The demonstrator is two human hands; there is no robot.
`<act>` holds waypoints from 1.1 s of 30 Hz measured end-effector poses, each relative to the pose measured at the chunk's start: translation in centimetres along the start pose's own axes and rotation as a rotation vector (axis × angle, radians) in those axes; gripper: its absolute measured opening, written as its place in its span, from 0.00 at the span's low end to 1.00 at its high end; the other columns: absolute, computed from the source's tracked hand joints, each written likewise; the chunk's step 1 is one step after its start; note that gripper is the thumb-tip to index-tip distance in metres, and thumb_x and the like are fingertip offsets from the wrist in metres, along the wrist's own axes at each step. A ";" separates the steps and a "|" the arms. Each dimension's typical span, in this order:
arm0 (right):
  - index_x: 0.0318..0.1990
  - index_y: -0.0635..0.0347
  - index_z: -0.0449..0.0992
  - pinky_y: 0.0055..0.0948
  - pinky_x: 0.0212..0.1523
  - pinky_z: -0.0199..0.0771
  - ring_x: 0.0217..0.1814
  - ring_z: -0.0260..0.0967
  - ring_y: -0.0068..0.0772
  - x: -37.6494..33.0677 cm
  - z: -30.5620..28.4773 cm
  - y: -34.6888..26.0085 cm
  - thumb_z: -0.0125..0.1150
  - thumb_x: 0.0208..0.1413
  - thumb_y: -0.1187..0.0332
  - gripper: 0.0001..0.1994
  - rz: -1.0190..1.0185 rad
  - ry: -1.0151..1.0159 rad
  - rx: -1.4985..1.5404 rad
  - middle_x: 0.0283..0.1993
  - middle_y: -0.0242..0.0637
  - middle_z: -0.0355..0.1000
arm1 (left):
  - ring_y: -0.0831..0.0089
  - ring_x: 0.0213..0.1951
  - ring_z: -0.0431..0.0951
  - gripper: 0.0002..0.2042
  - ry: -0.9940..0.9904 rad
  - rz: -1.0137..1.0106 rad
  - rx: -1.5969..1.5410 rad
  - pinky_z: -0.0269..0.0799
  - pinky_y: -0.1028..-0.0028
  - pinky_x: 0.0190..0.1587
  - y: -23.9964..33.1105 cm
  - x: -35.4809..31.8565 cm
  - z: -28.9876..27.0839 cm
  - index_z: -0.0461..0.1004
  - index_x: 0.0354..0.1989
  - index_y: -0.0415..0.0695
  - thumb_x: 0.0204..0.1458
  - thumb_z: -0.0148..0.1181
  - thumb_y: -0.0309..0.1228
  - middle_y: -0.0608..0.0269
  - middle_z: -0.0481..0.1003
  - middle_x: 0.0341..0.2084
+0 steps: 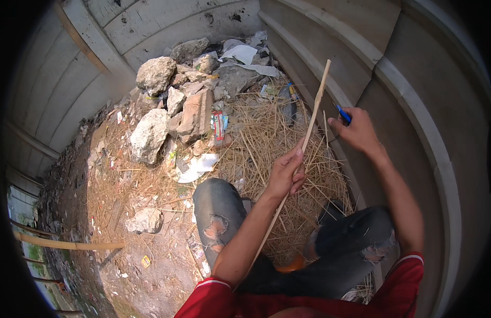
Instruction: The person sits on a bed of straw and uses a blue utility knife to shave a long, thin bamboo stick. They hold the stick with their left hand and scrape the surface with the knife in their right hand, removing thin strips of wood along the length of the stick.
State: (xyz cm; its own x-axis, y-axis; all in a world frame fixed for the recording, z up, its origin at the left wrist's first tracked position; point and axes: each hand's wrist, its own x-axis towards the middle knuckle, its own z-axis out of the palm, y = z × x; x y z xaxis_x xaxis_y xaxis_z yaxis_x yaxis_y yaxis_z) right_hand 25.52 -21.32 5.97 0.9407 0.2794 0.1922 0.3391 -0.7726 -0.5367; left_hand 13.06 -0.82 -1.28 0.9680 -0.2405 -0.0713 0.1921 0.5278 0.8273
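My left hand [288, 172] is closed around a long, thin bamboo stick [313, 114]. The stick slants from beside my left forearm up to the right, with a thicker node below its upper tip. Right of the stick, my right hand [359, 130] grips a blue tool [343, 114]. Its blue end shows above my fingers; the rest is hidden, so its kind is unclear. A thin pale sliver [325, 127] stands between the stick and my right thumb; whether it touches either, I cannot tell. Loose straw-like strips [256, 138] cover the ground beneath my hands.
Rough rocks [150, 135] and a broken brick [195, 116] are piled ahead, with white scraps [240, 54] behind them. A ribbed metal wall [415, 116] rises close on my right. A bamboo pole [70, 243] juts in from the left. My bent knees flank the straw.
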 end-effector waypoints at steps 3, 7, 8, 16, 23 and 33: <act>0.23 0.67 0.77 0.46 0.33 0.74 0.26 0.73 0.56 -1.4 0.4 -2.2 0.64 0.48 0.62 0.14 -0.029 -0.120 -0.102 0.20 0.52 0.72 | 0.82 0.09 0.56 0.26 0.035 -0.045 -0.045 0.53 0.81 0.12 -0.2 0.3 0.2 0.54 0.74 0.49 0.70 0.44 0.42 0.73 0.55 0.11; 0.26 0.67 0.80 0.49 0.39 0.79 0.34 0.78 0.59 -2.8 2.7 -3.6 0.62 0.46 0.65 0.11 -0.099 -0.254 -0.238 0.24 0.55 0.75 | 0.81 0.08 0.52 0.22 0.118 -0.065 -0.099 0.49 0.81 0.11 0.3 0.2 0.8 0.61 0.69 0.52 0.71 0.42 0.44 0.74 0.54 0.11; 0.26 0.67 0.80 0.49 0.40 0.79 0.36 0.78 0.59 -3.0 2.9 -4.1 0.62 0.45 0.66 0.10 -0.104 -0.282 -0.257 0.25 0.55 0.75 | 0.81 0.08 0.52 0.20 0.122 -0.062 -0.170 0.49 0.81 0.11 0.5 0.2 0.8 0.63 0.67 0.53 0.71 0.42 0.44 0.74 0.54 0.11; 0.34 0.64 0.81 0.50 0.39 0.80 0.39 0.80 0.53 -1.9 4.6 -3.7 0.56 0.54 0.68 0.10 -0.182 -0.149 -0.485 0.34 0.52 0.79 | 0.83 0.08 0.52 0.16 0.138 -0.054 -0.303 0.47 0.82 0.11 0.7 0.3 0.6 0.66 0.61 0.54 0.70 0.44 0.43 0.76 0.55 0.12; 0.35 0.65 0.81 0.48 0.42 0.80 0.42 0.79 0.56 2.3 1.6 0.4 0.58 0.52 0.68 0.10 0.095 -0.073 -0.403 0.37 0.51 0.79 | 0.83 0.09 0.51 0.19 0.140 -0.119 -0.096 0.48 0.82 0.12 -1.7 -1.5 3.6 0.65 0.65 0.51 0.70 0.45 0.43 0.76 0.54 0.12; 0.35 0.66 0.82 0.48 0.42 0.81 0.41 0.80 0.57 -1.2 5.6 -4.1 0.57 0.50 0.70 0.10 -0.165 -0.216 -0.434 0.36 0.54 0.78 | 0.83 0.10 0.51 0.22 0.222 -0.051 -0.125 0.48 0.82 0.12 0.1 -1.0 0.5 0.60 0.70 0.51 0.70 0.45 0.41 0.75 0.53 0.12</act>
State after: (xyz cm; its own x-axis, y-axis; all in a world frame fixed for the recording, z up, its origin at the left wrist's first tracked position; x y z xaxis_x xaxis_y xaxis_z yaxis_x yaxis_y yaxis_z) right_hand 22.97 -15.35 3.34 0.8686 0.4933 0.0471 0.4953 -0.8612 -0.1142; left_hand 12.01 -0.92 -0.91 0.9655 -0.0926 -0.2432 0.2471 0.6195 0.7451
